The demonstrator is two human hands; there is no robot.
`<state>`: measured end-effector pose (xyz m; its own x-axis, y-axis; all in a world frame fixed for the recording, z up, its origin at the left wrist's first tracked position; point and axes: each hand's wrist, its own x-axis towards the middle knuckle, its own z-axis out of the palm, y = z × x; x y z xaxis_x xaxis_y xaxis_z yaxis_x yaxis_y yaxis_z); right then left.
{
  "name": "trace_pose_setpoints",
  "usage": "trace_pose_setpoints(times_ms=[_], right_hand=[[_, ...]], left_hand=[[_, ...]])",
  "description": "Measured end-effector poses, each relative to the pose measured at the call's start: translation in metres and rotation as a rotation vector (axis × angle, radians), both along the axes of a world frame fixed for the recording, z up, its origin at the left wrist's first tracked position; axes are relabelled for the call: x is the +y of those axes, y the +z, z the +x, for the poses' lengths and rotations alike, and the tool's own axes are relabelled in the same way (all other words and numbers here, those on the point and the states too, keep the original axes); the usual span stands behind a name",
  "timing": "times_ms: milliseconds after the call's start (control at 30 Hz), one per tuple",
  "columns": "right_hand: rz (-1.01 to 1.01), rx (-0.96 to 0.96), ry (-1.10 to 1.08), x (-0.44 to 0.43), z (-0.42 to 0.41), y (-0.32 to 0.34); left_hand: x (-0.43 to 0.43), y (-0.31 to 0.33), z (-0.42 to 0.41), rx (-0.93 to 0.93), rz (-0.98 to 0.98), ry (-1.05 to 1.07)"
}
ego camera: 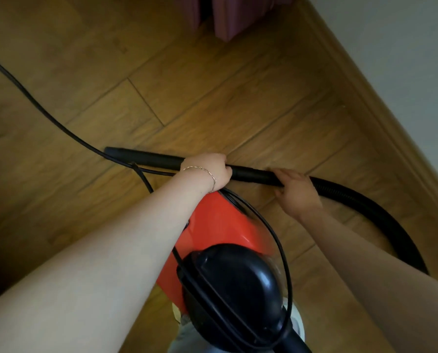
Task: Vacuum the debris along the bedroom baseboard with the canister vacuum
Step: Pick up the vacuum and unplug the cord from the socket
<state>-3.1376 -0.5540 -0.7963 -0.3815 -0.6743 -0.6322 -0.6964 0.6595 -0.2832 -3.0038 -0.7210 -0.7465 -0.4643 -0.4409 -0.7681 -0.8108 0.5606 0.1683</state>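
A red canister vacuum (220, 222) with a black front cap (235, 289) hangs or stands below my arms at the bottom middle. Its black wand (149, 157) lies level across the middle, its nozzle end pointing left. My left hand (207, 171) grips the wand near its middle. My right hand (295, 191) holds the wand's cuff where the ribbed black hose (381, 212) begins; the hose curves down to the right. The wooden baseboard (381, 115) runs diagonally along the right under a white wall. A tiny speck (343, 106) lies beside it.
A black power cord (49, 115) crosses the wood floor from the upper left and loops around the vacuum. Dark purple fabric (223, 19) hangs at the top middle. Bare wood floor (213, 93) lies between the wand and the baseboard.
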Motion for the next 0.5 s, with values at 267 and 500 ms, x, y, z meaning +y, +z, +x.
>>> trace_pose_setpoints(times_ms=[267, 500], right_hand=[[-0.268, 0.26, 0.257, 0.011, 0.036, 0.19], [-0.285, 0.352, 0.408, 0.008, 0.06, 0.399]], left_hand=[[0.037, 0.15, 0.057, 0.274, -0.289, -0.074], [0.055, 0.354, 0.124, 0.32, -0.472, 0.047]])
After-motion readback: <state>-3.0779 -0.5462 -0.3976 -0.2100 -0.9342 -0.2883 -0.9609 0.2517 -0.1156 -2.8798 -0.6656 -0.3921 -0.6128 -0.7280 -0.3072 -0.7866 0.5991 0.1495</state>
